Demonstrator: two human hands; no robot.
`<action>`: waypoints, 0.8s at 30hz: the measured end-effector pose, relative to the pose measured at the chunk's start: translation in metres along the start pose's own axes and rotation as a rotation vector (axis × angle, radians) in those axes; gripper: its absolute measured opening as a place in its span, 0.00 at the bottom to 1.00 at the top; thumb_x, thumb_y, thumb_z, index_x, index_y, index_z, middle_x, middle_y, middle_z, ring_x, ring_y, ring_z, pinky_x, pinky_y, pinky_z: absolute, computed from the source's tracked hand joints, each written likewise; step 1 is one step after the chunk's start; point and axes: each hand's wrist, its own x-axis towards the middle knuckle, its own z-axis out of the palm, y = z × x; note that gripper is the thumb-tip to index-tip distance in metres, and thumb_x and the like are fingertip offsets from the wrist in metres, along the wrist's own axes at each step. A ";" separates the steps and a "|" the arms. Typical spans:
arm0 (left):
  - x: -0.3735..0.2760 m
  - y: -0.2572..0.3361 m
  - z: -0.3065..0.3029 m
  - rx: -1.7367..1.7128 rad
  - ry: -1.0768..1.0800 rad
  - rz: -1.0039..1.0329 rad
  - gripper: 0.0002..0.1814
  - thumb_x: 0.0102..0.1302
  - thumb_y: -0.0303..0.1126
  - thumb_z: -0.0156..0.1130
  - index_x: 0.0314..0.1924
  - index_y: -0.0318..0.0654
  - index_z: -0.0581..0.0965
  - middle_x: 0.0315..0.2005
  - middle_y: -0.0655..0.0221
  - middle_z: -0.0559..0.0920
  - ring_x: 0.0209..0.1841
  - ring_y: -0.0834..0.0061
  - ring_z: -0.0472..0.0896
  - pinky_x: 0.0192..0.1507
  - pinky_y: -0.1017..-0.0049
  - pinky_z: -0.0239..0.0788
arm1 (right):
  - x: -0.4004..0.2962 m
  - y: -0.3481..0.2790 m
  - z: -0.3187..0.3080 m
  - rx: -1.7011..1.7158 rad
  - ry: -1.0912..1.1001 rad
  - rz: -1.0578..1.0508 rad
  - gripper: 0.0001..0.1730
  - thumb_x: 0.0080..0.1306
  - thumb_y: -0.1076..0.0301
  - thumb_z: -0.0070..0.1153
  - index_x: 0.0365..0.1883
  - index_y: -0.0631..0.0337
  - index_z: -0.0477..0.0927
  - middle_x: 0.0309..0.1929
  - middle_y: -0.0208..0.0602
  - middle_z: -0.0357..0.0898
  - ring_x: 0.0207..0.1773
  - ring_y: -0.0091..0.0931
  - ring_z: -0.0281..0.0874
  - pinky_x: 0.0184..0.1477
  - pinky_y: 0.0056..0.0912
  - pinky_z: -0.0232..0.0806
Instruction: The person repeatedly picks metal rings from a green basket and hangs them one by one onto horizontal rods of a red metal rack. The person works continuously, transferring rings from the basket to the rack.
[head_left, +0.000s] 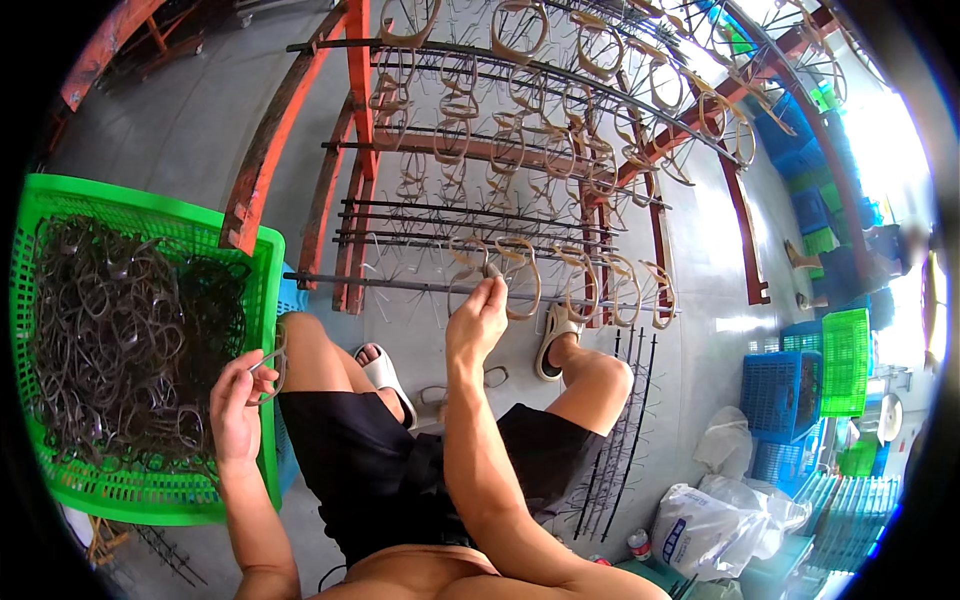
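Note:
My left hand (241, 405) holds one eyeglass frame (280, 367) at the right rim of a green plastic basket (150, 196), which is heaped with dark eyeglass frames (112, 337). In front of me, my right hand (480, 319) pinches a brownish frame (471, 244) that is at a dark metal bar (405, 284) with wire hooks. Several tan frames hang along that bar to the right of my hand, such as this hanging frame (577, 285). Towards the bar's left end the wire hooks carry nothing.
A red metal rack (360, 82) holds more bars of hanging frames. Loose hooked bars (637, 420) lean beside my knee. Frames (495, 376) lie on the floor between my feet. Plastic bags (701, 525), a blue crate (776, 394) and a green crate (845, 360) stand right; another person (847, 270) is beyond.

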 end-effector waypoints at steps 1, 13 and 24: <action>0.000 0.000 0.001 0.000 -0.003 0.002 0.17 0.68 0.36 0.49 0.50 0.33 0.74 0.33 0.67 0.79 0.33 0.81 0.73 0.41 0.80 0.63 | -0.001 0.001 0.001 -0.011 0.061 -0.052 0.16 0.70 0.63 0.43 0.43 0.69 0.73 0.20 0.33 0.69 0.19 0.22 0.62 0.24 0.30 0.59; -0.001 -0.002 0.008 -0.027 -0.011 -0.009 0.16 0.67 0.36 0.50 0.48 0.31 0.75 0.33 0.65 0.80 0.32 0.80 0.74 0.39 0.81 0.65 | -0.009 -0.024 0.001 0.645 -0.072 0.407 0.10 0.72 0.64 0.41 0.41 0.61 0.71 0.15 0.18 0.57 0.14 0.11 0.52 0.14 0.18 0.49; 0.006 0.000 0.011 0.036 -0.003 0.022 0.15 0.67 0.34 0.49 0.50 0.35 0.72 0.35 0.65 0.81 0.33 0.82 0.73 0.39 0.82 0.63 | -0.015 -0.031 0.007 0.182 -0.242 0.071 0.08 0.69 0.70 0.45 0.35 0.66 0.72 0.12 0.39 0.61 0.13 0.24 0.59 0.16 0.30 0.55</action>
